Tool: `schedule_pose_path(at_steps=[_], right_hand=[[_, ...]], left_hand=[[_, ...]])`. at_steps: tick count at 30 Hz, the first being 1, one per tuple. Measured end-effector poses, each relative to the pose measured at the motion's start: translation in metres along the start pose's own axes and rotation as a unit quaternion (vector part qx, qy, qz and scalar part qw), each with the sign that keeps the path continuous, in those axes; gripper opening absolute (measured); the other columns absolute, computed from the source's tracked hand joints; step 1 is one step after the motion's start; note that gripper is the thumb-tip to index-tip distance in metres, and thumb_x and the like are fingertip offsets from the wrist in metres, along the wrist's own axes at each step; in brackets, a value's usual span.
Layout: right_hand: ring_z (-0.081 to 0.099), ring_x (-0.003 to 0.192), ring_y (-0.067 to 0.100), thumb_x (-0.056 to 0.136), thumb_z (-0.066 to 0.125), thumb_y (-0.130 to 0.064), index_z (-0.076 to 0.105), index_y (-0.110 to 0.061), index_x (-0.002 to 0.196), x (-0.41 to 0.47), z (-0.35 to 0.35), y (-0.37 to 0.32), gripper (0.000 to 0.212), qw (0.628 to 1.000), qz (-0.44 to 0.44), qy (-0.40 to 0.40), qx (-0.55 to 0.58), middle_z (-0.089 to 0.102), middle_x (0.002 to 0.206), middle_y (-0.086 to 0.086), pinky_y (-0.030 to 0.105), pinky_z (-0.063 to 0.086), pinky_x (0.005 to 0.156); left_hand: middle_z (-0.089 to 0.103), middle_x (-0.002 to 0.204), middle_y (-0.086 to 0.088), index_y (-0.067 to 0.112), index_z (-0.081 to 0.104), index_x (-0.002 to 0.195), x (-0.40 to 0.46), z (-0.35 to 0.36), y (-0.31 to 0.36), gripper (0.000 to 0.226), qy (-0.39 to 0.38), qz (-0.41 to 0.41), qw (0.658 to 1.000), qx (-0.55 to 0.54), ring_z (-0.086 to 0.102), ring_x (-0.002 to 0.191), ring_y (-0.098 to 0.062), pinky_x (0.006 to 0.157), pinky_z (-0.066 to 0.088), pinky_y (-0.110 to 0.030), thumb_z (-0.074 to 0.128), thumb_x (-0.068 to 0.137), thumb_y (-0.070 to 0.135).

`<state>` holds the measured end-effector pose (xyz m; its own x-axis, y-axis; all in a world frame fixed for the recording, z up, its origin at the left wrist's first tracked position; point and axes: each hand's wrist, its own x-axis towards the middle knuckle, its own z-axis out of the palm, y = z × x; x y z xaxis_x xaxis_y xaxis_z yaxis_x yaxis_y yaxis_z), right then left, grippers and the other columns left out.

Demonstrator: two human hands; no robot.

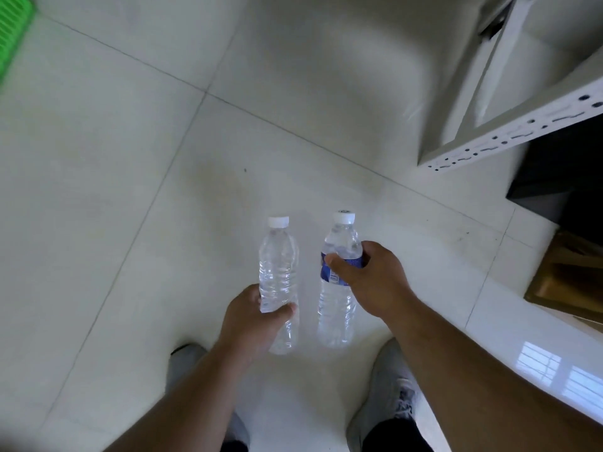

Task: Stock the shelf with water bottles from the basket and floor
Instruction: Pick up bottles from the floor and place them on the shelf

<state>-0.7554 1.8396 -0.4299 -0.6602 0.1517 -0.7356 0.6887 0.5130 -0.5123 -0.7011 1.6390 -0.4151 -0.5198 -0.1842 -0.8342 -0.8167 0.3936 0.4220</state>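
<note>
I hold two clear water bottles with white caps above the tiled floor. My left hand (257, 321) grips the lower half of an unlabelled bottle (278, 265). My right hand (368, 278) is wrapped around the middle of a bottle with a blue label (337, 308). Both bottles point caps away from me, side by side and slightly apart. The white metal shelf (509, 132) stands at the upper right, its perforated upright nearest me. A green basket (13, 40) shows only as a corner at the upper left.
White floor tiles (130, 190) fill most of the view. My grey shoes (388, 396) stand below the bottles. A dark panel (561, 171) and a brown cardboard box (571, 275) sit at the right, beside the shelf.
</note>
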Motion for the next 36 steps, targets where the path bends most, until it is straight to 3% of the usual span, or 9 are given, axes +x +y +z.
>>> schedule_pose_path(at_steps=[3,8,10,15,19,21,27,36], right_hand=[[0.064,0.074,0.006,0.08,0.076,-0.047,0.067,-0.023,0.097,-0.052,-0.036,-0.068,0.031,0.999,-0.039,-0.003,-0.001,0.07,0.085,-0.008,0.013,0.04,0.056],[0.062,0.069,0.002,0.083,0.074,-0.044,0.067,-0.025,0.093,-0.164,-0.102,-0.203,0.023,0.993,-0.117,0.005,-0.003,0.069,0.082,-0.01,0.012,0.039,0.055],[0.063,0.07,0.0,0.084,0.074,-0.042,0.067,-0.026,0.095,-0.217,-0.127,-0.258,0.02,0.987,-0.158,0.01,-0.005,0.07,0.083,-0.012,0.009,0.038,0.054],[0.068,0.084,0.008,0.08,0.078,-0.042,0.07,-0.027,0.098,-0.365,-0.178,-0.389,0.026,0.966,-0.258,0.025,-0.001,0.073,0.089,-0.011,0.025,0.053,0.073],[0.066,0.081,-0.005,0.083,0.077,-0.038,0.07,-0.031,0.099,-0.48,-0.2,-0.475,0.019,0.939,-0.343,0.033,0.003,0.072,0.09,-0.017,0.011,0.047,0.067],[0.065,0.08,-0.006,0.084,0.076,-0.04,0.07,-0.031,0.098,-0.529,-0.201,-0.509,0.018,0.924,-0.38,0.042,-0.008,0.072,0.089,-0.018,0.006,0.043,0.061],[0.064,0.083,-0.005,0.083,0.075,-0.046,0.064,-0.041,0.099,-0.63,-0.17,-0.584,0.02,0.894,-0.447,0.039,-0.007,0.068,0.092,-0.024,0.017,0.048,0.07],[0.066,0.088,0.001,0.081,0.077,-0.047,0.068,-0.033,0.11,-0.683,-0.092,-0.657,0.034,0.863,-0.504,0.029,0.009,0.071,0.1,-0.017,0.022,0.05,0.073]], left_hand=[[0.073,0.084,0.009,0.029,0.068,0.09,-0.055,-0.048,0.037,0.02,0.017,0.02,0.999,-0.032,0.069,0.079,-0.009,0.073,0.054,-0.028,0.08,0.074,0.032],[0.074,0.088,0.012,0.03,0.068,0.095,-0.172,-0.142,0.111,0.025,0.049,0.07,0.993,-0.083,0.07,0.083,-0.006,0.078,0.055,-0.028,0.081,0.074,0.031],[0.073,0.089,0.013,0.031,0.068,0.096,-0.226,-0.184,0.138,0.025,0.065,0.096,0.989,-0.09,0.069,0.084,-0.006,0.077,0.055,-0.027,0.081,0.074,0.031],[0.071,0.089,0.014,0.035,0.064,0.091,-0.371,-0.284,0.192,0.022,0.108,0.177,0.973,-0.104,0.064,0.083,0.004,0.069,0.045,-0.015,0.08,0.077,0.029],[0.073,0.09,0.012,0.029,0.068,0.099,-0.471,-0.352,0.212,0.025,0.134,0.223,0.953,-0.155,0.066,0.08,0.005,0.069,0.046,-0.015,0.081,0.077,0.027],[0.074,0.088,0.01,0.026,0.07,0.096,-0.511,-0.382,0.216,0.023,0.149,0.247,0.94,-0.181,0.067,0.082,-0.001,0.071,0.047,-0.018,0.081,0.076,0.024],[0.075,0.089,0.01,0.025,0.072,0.094,-0.586,-0.474,0.21,0.021,0.202,0.319,0.9,-0.217,0.068,0.085,-0.004,0.077,0.051,-0.023,0.082,0.076,0.02],[0.075,0.092,0.009,0.026,0.071,0.099,-0.611,-0.583,0.178,0.029,0.268,0.35,0.866,-0.235,0.068,0.091,-0.01,0.075,0.05,-0.023,0.084,0.073,0.023]])
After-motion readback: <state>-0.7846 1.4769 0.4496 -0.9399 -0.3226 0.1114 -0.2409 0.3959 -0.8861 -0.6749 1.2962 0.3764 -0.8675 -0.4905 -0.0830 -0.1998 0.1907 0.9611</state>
